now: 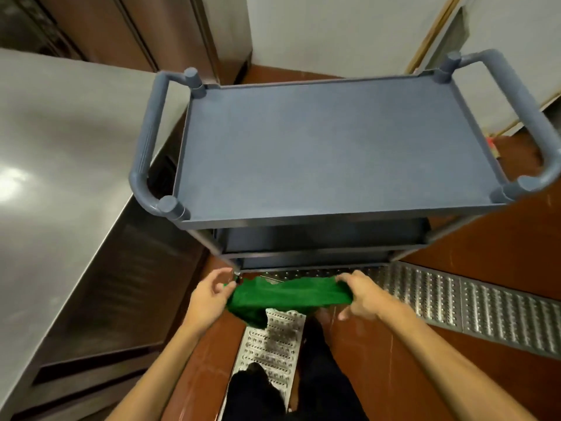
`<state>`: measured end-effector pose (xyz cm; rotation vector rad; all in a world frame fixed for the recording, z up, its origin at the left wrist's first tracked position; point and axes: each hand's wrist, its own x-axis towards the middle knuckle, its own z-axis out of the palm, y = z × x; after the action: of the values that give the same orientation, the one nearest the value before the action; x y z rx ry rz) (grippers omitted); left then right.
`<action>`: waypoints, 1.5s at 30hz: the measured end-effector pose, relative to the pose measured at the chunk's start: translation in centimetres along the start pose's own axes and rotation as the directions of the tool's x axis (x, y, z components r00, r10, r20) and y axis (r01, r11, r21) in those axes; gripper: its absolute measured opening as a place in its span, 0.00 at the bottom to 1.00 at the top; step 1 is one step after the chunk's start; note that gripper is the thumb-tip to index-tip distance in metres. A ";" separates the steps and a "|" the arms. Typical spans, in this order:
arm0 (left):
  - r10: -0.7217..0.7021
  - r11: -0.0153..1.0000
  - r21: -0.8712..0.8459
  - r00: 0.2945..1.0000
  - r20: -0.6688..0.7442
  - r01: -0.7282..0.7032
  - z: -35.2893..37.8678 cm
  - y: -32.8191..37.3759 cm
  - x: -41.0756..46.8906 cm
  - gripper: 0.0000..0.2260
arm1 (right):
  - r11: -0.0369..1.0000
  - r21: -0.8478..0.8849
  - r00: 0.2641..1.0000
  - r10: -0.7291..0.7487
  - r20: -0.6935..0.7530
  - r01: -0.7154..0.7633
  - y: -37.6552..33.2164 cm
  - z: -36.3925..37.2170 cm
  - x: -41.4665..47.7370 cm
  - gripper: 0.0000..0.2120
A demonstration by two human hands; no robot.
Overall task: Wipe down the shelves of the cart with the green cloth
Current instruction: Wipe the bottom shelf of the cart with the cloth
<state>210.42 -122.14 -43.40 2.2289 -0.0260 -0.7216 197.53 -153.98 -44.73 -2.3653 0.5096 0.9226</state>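
A grey-blue plastic cart (331, 147) stands in front of me, its bare top shelf seen from above, with tube handles at the left and right ends. Two lower shelves show only as dark edges under the top one. The green cloth (282, 296) is stretched between my hands, below the cart's near edge and above the floor. My left hand (209, 291) pinches the cloth's left end. My right hand (362, 294) grips the right end, fingers curled round it.
A stainless steel counter (60, 165) runs along the left, close to the cart's left handle. Perforated metal drain grates (473, 302) cross the red-brown floor under and right of my hands. White walls and a brown door stand behind the cart.
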 end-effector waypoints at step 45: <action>0.077 0.980 -0.195 0.976 0.203 -0.037 26.8 -31.2 45.4 0.21 | 0.311 0.903 0.954 -0.133 -0.269 0.298 15.1 19.7 54.2 0.13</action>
<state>228.63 -129.29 -101.39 1.9555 -0.1209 -0.8874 217.37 -161.66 -100.43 -1.3156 0.5476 0.1496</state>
